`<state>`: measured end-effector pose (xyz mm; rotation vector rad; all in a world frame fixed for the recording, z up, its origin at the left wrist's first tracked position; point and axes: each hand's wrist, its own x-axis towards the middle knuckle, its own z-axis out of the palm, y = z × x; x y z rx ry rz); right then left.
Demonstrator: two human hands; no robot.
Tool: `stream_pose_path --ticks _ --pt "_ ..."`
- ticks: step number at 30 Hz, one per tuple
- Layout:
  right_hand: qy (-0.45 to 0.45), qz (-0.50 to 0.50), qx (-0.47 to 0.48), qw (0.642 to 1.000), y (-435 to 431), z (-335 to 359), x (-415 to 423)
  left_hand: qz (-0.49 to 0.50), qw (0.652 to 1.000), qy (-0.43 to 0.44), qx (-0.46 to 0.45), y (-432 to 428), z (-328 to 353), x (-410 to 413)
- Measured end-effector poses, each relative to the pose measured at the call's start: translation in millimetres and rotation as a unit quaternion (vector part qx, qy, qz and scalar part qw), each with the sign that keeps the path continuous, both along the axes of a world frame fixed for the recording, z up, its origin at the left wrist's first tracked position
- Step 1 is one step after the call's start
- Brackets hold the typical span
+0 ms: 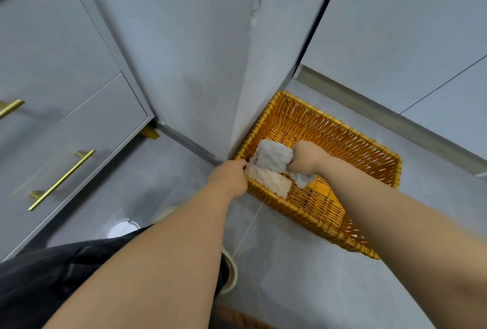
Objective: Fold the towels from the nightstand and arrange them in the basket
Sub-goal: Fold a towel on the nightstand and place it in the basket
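Note:
An orange wicker basket [350, 144] stands on the grey floor in a wall corner. Inside its near-left end lies a folded cream towel [268, 179]. Above it, a folded grey towel [274, 157] is held by my right hand [307, 157], whose fingers curl round the towel's right side inside the basket. My left hand [229, 177] is at the basket's left corner, its fingers curled on the rim beside the cream towel. Whether the left fingers also pinch the cream towel is hidden.
A grey nightstand [60, 107] with brass bar handles [62, 179] stands at the left. Grey walls meet just behind the basket. My dark trouser leg [52, 276] and a shoe [229, 270] are on the tiled floor below.

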<state>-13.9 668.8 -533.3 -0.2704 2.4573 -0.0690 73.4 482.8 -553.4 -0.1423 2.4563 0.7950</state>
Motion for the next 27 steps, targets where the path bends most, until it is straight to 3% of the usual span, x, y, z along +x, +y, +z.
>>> stream_pose_path --ticks 4,10,13,15,17,20,23,27 --pt "-0.103 -0.101 -0.005 0.990 21 -31 15 -0.110 0.989 -0.091 -0.043 0 -17 3" --pt "-0.262 -0.072 -0.004 0.962 20 -43 29 -0.127 0.982 -0.087 -0.108 0 -4 -6" --pt "-0.352 -0.070 -0.019 0.933 17 -46 34 -0.148 0.974 -0.125 -0.119 -1 0 -4" --pt "-0.389 -0.082 -0.031 0.917 20 -50 39 -0.116 0.979 -0.100 -0.131 -1 4 -1" --pt "-0.369 -0.104 -0.055 0.922 28 -55 41 -0.059 0.985 -0.051 -0.154 -4 5 -1" --pt "-0.243 -0.147 -0.086 0.955 42 -64 37 -0.008 0.987 -0.053 -0.149 -10 -8 0" --pt "-0.114 -0.214 -0.144 0.960 43 -68 33 -0.036 0.986 -0.105 -0.122 -6 -21 5" --pt "0.023 -0.195 -0.121 0.973 17 -77 30 -0.069 0.975 -0.149 -0.149 -5 -16 7"
